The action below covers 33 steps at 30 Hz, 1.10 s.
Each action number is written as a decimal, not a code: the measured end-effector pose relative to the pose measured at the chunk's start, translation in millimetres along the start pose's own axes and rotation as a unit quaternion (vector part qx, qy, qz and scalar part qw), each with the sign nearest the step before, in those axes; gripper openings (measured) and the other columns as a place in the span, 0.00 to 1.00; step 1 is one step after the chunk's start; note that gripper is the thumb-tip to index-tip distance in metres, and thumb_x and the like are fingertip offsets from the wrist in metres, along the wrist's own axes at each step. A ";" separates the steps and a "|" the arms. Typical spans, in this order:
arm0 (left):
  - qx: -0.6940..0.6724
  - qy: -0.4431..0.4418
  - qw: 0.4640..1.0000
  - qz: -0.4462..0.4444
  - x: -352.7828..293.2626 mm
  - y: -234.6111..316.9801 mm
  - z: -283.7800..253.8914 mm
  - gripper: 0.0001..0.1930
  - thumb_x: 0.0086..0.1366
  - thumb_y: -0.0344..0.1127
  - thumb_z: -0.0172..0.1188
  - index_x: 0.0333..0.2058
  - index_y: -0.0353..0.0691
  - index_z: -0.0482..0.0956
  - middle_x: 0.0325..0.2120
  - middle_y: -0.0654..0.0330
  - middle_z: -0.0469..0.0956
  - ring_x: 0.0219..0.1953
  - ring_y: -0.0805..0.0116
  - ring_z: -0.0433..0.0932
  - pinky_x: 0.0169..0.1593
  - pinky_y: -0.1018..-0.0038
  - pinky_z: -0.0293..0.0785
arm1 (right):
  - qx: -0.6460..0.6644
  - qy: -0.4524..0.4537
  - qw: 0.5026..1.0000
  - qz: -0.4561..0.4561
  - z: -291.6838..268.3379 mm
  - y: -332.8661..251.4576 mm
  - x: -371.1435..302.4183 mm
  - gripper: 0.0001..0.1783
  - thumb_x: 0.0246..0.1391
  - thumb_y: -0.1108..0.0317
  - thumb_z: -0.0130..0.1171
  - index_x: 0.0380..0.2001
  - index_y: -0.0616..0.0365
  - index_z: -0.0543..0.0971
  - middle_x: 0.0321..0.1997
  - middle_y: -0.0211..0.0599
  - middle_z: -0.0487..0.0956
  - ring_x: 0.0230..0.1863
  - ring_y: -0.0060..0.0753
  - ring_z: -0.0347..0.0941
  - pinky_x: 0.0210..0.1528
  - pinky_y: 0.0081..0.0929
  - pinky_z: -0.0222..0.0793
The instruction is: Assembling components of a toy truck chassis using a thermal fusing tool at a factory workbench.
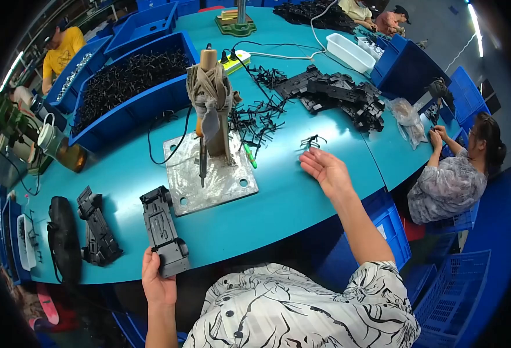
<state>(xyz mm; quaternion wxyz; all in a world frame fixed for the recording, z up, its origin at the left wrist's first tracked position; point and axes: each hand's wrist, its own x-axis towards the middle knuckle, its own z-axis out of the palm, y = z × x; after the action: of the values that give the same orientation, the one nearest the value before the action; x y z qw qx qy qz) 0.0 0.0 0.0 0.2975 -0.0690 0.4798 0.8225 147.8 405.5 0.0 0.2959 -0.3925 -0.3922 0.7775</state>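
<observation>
My left hand (158, 281) is closed on the near end of a black plastic toy-car chassis (165, 229), which lies tilted over the front edge of the table. My right hand (328, 173) is over the table with its palm turned up and its fingers stretched out. Just beyond its fingertips is a small black branched plastic part (313, 141); whether they touch it I cannot tell. Between my hands stands a cloth-wrapped post holding a pointed iron (203, 159) above a square metal plate (212, 197).
Another black chassis (100, 232) and a dark elongated case (64, 240) lie at the left. Small black parts (261, 124) and stacked chassis (339, 93) spread farther back. A blue bin (131, 124) holds more parts. At the right a co-worker (452, 180) sits handling something.
</observation>
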 end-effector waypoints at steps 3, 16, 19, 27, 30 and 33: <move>0.024 0.012 0.999 -0.027 0.1 -1.4 -5.0 0.15 0.68 0.37 0.46 0.50 0.39 0.67 0.45 0.59 0.75 0.45 0.66 0.77 0.46 0.70 0.75 | 0.015 -0.019 0.999 0.021 0.1 -0.7 -26.9 0.21 0.59 0.70 0.51 0.52 0.74 0.66 0.49 0.55 0.73 0.48 0.46 0.75 0.45 0.32 0.77; 0.030 0.013 0.998 -0.053 6.0 -1.6 -6.3 0.11 0.67 0.36 0.47 0.45 0.38 0.69 0.41 0.59 0.76 0.42 0.67 0.77 0.45 0.70 0.75 | -0.450 0.010 0.822 -0.350 -3.5 -41.0 11.5 0.11 0.54 0.70 0.57 0.40 0.60 0.80 0.33 0.33 0.80 0.30 0.21 0.72 0.31 0.18 0.67; 0.030 0.013 0.998 -0.055 6.2 -1.9 -4.9 0.11 0.67 0.36 0.48 0.45 0.38 0.69 0.42 0.59 0.76 0.42 0.67 0.78 0.45 0.69 0.75 | -0.518 -0.007 0.758 -0.397 -1.8 -33.1 10.6 0.10 0.53 0.71 0.58 0.39 0.58 0.81 0.32 0.33 0.80 0.30 0.21 0.72 0.30 0.19 0.67; 0.039 -0.001 0.997 -0.062 8.4 0.3 -9.6 0.11 0.67 0.36 0.48 0.45 0.39 0.69 0.42 0.59 0.77 0.43 0.68 0.78 0.45 0.70 0.76 | -0.531 -0.013 0.749 -0.396 5.8 -15.5 -13.5 0.08 0.49 0.75 0.60 0.35 0.59 0.81 0.33 0.36 0.80 0.31 0.26 0.74 0.32 0.23 0.69; 0.031 -0.008 0.998 -0.062 6.3 1.1 -13.8 0.11 0.67 0.34 0.49 0.46 0.38 0.69 0.42 0.59 0.76 0.44 0.67 0.77 0.47 0.69 0.75 | -0.571 -0.040 0.681 -0.457 5.1 -14.1 -3.5 0.09 0.48 0.78 0.60 0.34 0.58 0.81 0.36 0.36 0.80 0.34 0.30 0.75 0.35 0.26 0.71; 0.026 0.018 0.999 -0.028 -3.0 2.8 -4.5 0.15 0.65 0.30 0.51 0.49 0.32 0.69 0.45 0.56 0.75 0.48 0.66 0.74 0.53 0.70 0.69 | -0.594 -0.104 0.593 -0.533 14.3 -5.8 11.0 0.09 0.47 0.78 0.59 0.35 0.59 0.80 0.37 0.37 0.80 0.38 0.36 0.75 0.39 0.29 0.72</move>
<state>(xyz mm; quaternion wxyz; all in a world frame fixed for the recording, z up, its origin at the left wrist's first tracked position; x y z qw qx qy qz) 0.1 -6.1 0.9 0.3137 -0.0892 0.5043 0.7996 131.0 411.5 6.2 0.3156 -0.1193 -0.9347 0.1115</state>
